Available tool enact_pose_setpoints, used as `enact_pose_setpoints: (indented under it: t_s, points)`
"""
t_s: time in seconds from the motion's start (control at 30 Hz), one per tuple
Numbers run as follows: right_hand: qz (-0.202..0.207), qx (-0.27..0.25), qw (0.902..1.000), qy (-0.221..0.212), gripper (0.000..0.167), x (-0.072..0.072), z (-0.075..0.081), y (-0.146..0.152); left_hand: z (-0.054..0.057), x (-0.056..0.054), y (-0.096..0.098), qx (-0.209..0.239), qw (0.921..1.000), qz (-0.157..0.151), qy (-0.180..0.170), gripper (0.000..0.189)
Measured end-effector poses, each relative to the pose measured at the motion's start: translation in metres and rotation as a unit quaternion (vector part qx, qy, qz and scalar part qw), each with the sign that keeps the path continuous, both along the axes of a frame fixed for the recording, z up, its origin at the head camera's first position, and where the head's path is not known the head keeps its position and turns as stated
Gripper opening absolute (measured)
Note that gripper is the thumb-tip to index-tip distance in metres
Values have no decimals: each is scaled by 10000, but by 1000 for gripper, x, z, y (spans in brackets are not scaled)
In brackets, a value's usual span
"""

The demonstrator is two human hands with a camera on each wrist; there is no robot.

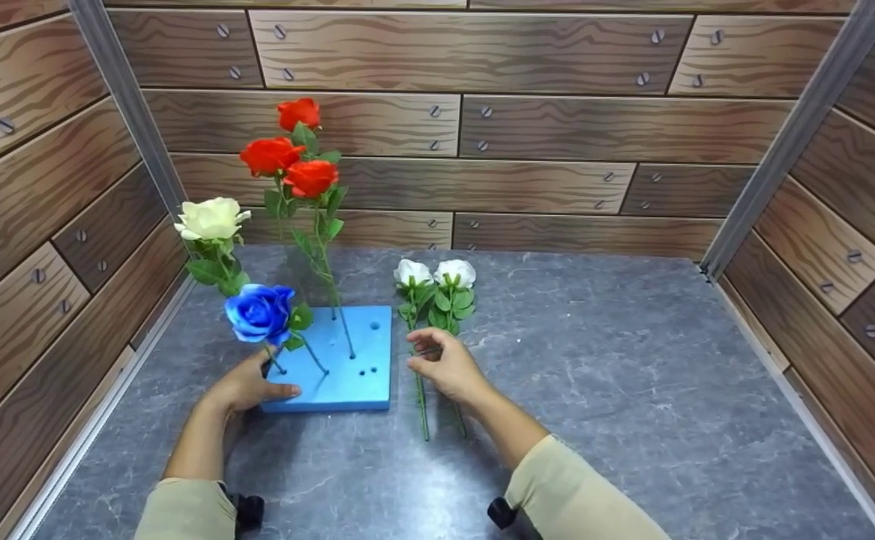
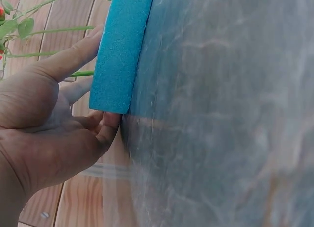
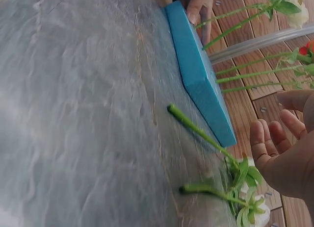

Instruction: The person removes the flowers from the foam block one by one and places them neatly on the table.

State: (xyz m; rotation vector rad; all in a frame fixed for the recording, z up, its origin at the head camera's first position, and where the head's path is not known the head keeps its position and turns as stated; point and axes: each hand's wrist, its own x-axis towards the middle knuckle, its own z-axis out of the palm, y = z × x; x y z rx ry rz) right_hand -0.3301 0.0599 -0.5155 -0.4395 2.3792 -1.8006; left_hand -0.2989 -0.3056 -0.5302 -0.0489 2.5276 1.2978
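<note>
A blue foam block lies on the table, its top pierced by several holes. My left hand grips its left end, with the thumb on top and fingers at the side. Standing in the block are a blue rose, a cream rose and three red roses. Right of the block, two white roses lie with green stems toward me. Over these stems hovers my right hand, fingers loosely bent and thumb apart; the right wrist view shows nothing between them.
Grey marbled tabletop extends right of the white roses and in front of the block. Wood-patterned walls enclose the back and both sides, with grey metal posts at the corners. The tall red roses lean up toward the back wall.
</note>
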Motion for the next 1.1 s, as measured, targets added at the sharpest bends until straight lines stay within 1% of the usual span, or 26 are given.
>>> enact_pose_setpoints:
  t_s: [0.13,0.3,0.43,0.57,0.67,0.87,0.93,1.1]
  points:
    - [47,-128,9999,85,37,-3,-1,-8,-1,-1,1,-66,9999,-28,114,118]
    - [157,-332,9993,-9,38,-3,0,-17,-4,0,2,-67,9996,-27,257,117]
    - [279,-509,9983,33,41,-3,-1,-24,-2,1,4,-119,9991,-65,390,116]
    - [308,-607,9977,68,43,-6,-1,-36,0,2,3,-301,9978,-187,562,116]
    - [321,-596,9977,17,45,-9,1,-43,-1,2,3,-393,9967,-284,652,114]
    - [317,-629,9974,-145,47,-17,4,-55,-3,2,3,-205,9956,-465,792,108]
    - [333,-712,9968,-130,47,-20,5,-59,-2,2,3,-181,9957,-471,772,107]
    - [368,-857,9956,-33,48,-26,6,-70,1,5,4,-381,9967,-427,571,111]
